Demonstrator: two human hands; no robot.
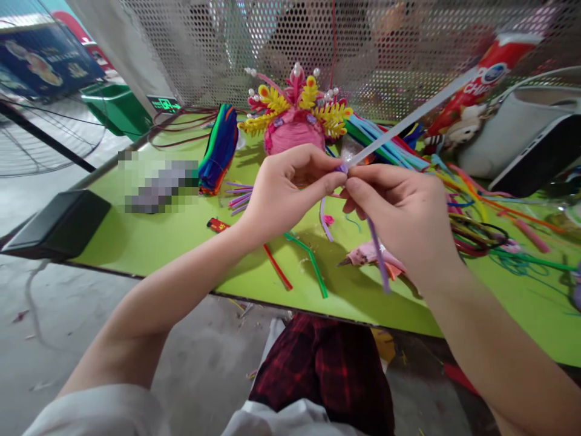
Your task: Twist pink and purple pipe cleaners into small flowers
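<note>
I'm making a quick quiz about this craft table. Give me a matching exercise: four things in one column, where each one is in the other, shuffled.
Things:
1. lilac pipe cleaner
2. pink headdress
3. green pipe cleaner
4. black box

Places:
A. lying on the table below the hands
B. at the table's left edge
C. pinched between both hands
D. standing beyond the hands

Pairs: 1-C, 2-D, 3-A, 4-B

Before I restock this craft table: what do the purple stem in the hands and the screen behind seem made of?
Purple stem: looks like fuzzy chenille over wire, matte, holding its bend between left hand and right hand. Screen: likely perforated sheet metal, pale grey, with regular round holes.
</note>
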